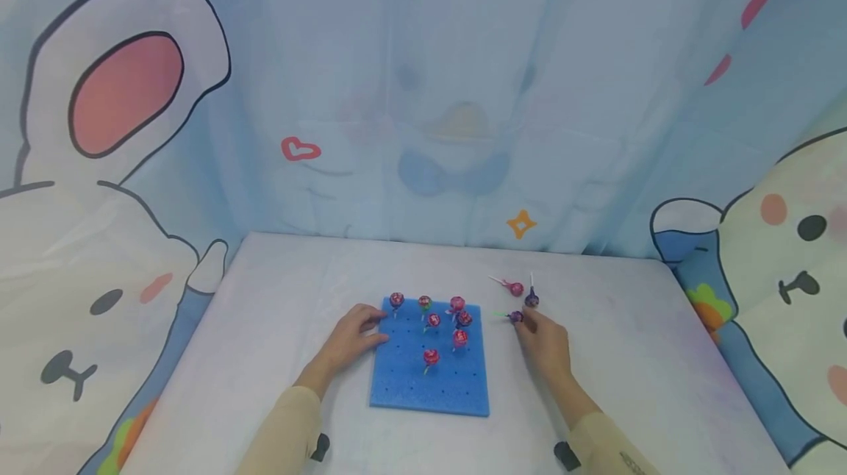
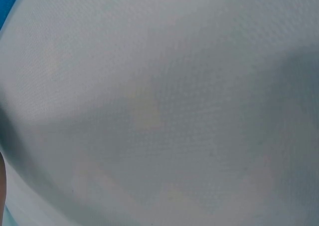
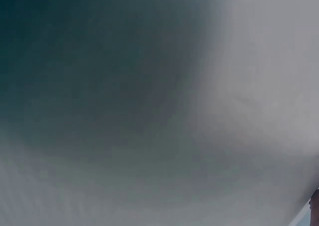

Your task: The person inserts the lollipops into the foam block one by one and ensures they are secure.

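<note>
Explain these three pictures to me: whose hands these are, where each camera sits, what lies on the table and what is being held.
No machine here: a person works with bare hands. The big picture comes from a camera on the head, looking down. The other two come from wrist cameras and show only blurred cloth. On the table lies a blue foam board with holes; seven lollipops stand in it. The left hand rests at the board's left edge. Three more lollipops lie loose to the right. The right hand has its fingertips at the nearest one, a purple lollipop; whether it grips it cannot be told.

A pale desk (image 1: pixel 265 298) fills the lower frame; a cartoon curtain (image 1: pixel 423 93) with rabbits hangs behind.
</note>
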Available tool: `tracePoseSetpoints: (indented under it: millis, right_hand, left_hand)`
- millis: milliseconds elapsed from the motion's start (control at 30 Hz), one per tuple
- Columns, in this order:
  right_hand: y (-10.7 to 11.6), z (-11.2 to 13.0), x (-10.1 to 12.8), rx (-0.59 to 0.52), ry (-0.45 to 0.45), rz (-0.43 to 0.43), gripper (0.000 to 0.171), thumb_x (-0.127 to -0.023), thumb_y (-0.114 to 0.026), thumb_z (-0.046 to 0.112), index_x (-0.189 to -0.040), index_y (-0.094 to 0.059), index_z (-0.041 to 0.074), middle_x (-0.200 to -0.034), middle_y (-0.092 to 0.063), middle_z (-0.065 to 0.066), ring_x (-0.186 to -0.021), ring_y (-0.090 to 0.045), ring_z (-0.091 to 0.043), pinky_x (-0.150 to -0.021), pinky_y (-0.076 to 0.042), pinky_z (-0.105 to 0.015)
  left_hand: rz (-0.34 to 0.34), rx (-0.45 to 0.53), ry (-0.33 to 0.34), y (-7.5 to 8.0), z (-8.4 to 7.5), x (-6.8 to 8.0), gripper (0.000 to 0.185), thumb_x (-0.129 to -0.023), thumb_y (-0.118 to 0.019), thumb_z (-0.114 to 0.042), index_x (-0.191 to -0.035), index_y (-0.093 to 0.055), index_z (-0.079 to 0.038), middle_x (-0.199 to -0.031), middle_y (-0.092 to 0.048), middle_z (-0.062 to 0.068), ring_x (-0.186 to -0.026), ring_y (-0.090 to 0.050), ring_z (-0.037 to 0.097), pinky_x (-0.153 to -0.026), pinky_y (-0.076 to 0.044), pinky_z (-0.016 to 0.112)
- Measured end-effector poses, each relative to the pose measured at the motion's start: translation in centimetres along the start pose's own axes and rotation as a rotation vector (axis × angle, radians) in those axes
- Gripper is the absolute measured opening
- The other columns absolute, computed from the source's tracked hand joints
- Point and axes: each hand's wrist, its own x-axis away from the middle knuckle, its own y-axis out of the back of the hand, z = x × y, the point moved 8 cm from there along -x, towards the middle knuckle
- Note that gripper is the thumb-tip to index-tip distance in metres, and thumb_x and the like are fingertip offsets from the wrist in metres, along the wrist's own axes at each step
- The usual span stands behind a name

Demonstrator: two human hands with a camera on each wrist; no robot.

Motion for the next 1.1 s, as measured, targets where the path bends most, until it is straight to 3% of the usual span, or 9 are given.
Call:
tracePoseSetpoints:
  millis: [333, 533, 767, 933, 1100]
  right_hand:
    - [-0.2, 0.6, -0.5, 0.041, 0.141, -0.031, 0.033, -0.089, -0.069, 0.007, -0.121, -0.065, 0.000, -0.118, -0.065, -0.025, -0.110, -0.060, -0.045, -0.095, -0.050, -0.058]
    - [-0.4, 0.5, -0.4, -0.014, 0.135, -0.031, 0.032, -0.089, -0.070, 0.008, -0.121, -0.065, 0.002, -0.118, -0.066, -0.022, -0.109, -0.062, -0.039, -0.095, -0.052, -0.053]
    - [0.2, 0.7, -0.2, -0.140, 0.135, -0.080, 0.031, -0.087, -0.069, -0.002, -0.118, -0.064, -0.002, -0.115, -0.062, -0.023, -0.106, -0.065, -0.038, -0.092, -0.055, -0.044]
    - [0.5, 1.0, 0.1, -0.126, 0.117, -0.081, 0.033, -0.089, -0.068, -0.001, -0.121, -0.066, 0.002, -0.115, -0.060, -0.018, -0.108, -0.064, -0.034, -0.093, -0.055, -0.043]
    - [1.2, 2.1, 0.9, -0.141, 0.160, -0.102, 0.035, -0.089, -0.069, -0.001, -0.123, -0.066, 0.005, -0.117, -0.061, -0.015, -0.109, -0.064, -0.032, -0.091, -0.055, -0.040]
  left_hand:
    - [-0.003, -0.008, -0.025, 0.1, -0.2, -0.1, 0.041, -0.091, -0.072, -0.022, -0.127, -0.060, -0.006, -0.127, -0.056, 0.009, -0.123, -0.055, 0.025, -0.105, -0.048, 0.034]
    - [0.007, -0.015, -0.009, 0.1, 0.0, -0.1, 0.042, -0.090, -0.072, -0.023, -0.127, -0.060, -0.008, -0.127, -0.056, 0.007, -0.123, -0.055, 0.022, -0.105, -0.048, 0.031]
    - [-0.002, -0.008, -0.033, 0.3, -0.3, -0.2, 0.041, -0.090, -0.072, -0.021, -0.126, -0.061, -0.005, -0.126, -0.056, 0.010, -0.122, -0.055, 0.026, -0.105, -0.049, 0.034]
    - [0.002, -0.008, -0.029, 0.2, -0.1, -0.2, 0.042, -0.090, -0.072, -0.022, -0.126, -0.061, -0.006, -0.126, -0.056, 0.009, -0.122, -0.055, 0.024, -0.105, -0.048, 0.033]
    - [0.005, -0.001, -0.023, 0.1, 0.0, -0.2, 0.042, -0.090, -0.073, -0.022, -0.126, -0.061, -0.006, -0.126, -0.056, 0.008, -0.122, -0.055, 0.023, -0.105, -0.048, 0.031]
